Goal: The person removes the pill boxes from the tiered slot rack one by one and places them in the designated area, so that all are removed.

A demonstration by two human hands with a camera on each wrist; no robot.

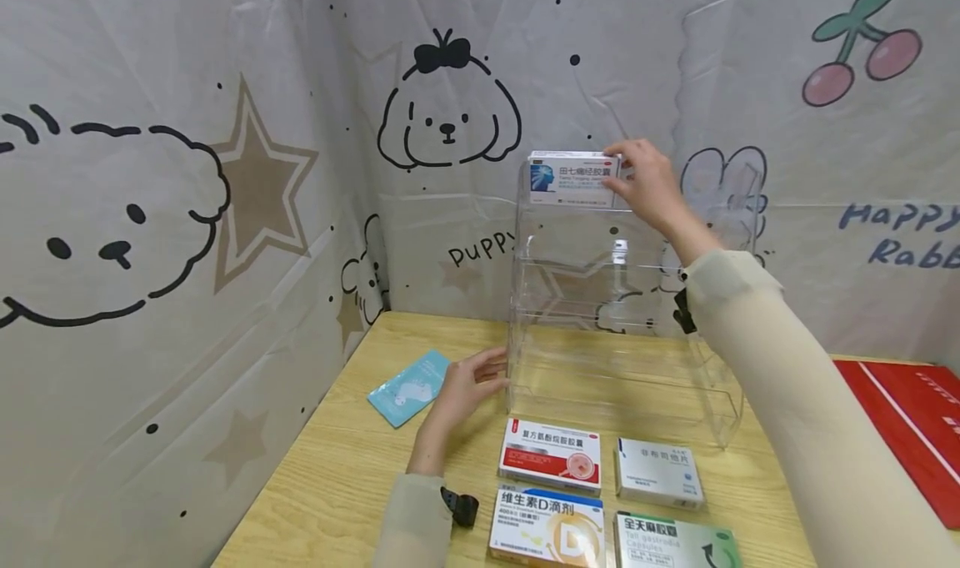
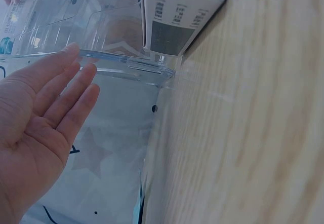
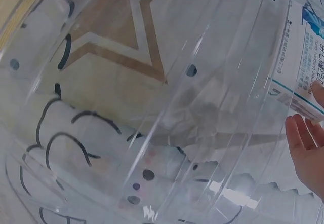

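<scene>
A clear acrylic tiered rack (image 1: 551, 397) stands on the table. At the left end of its top tier is a white and blue medicine box (image 1: 555, 186), upright with its printed face forward. My right hand (image 1: 651, 186) pinches that box at its right end, thumb in front and fingers at the top; the right wrist view shows the box (image 3: 296, 57) partly cut by the frame edge. Low down, my left hand (image 1: 467, 391) has its fingers extended against the rack's left side. In the left wrist view those fingers (image 2: 76, 95) look straight and hold nothing.
Before the rack lie a red and white medicine box (image 1: 551, 457), a white box (image 1: 660, 474), an orange and white vitamin D box (image 1: 547, 526) and a green and white box (image 1: 675, 543). A blue packet (image 1: 411, 389) lies left, a red item (image 1: 903, 426) right. Printed cloth hangs behind.
</scene>
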